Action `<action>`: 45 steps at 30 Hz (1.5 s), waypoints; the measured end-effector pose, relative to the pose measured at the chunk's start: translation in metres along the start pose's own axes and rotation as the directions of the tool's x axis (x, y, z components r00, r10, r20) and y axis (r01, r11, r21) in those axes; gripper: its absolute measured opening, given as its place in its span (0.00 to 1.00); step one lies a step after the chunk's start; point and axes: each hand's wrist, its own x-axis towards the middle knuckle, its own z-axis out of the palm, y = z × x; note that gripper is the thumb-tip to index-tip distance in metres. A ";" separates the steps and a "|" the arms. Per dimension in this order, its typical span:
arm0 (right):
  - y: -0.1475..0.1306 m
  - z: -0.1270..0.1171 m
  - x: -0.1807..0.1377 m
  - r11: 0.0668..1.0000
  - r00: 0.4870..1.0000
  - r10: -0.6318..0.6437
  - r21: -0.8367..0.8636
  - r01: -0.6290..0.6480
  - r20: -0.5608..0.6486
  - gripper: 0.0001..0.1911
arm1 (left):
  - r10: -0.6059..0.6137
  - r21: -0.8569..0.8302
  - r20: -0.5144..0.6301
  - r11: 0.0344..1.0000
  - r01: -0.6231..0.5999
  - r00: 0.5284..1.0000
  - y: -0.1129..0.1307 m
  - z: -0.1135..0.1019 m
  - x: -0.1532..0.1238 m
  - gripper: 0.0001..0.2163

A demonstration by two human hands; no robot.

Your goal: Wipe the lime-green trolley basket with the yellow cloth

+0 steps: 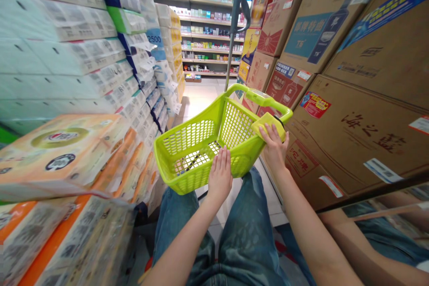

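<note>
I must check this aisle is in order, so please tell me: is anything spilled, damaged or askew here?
Nothing clearly stands out. No spill shows. The basket looks whole, the cloth lies under the right grip, and the boxes stand stacked. Blur may hide small damage.

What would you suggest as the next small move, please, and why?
I'd probably slide the yellow cloth a little along the green basket: the right hand lies over the cloth near the handle, and the left hand rests against the basket's near side.
</note>
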 end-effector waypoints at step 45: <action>-0.050 0.013 -0.019 0.989 0.998 -0.046 0.146 0.038 0.046 0.39 | 0.002 -0.023 -0.031 1.000 -0.003 1.000 -0.001 0.002 -0.001 0.40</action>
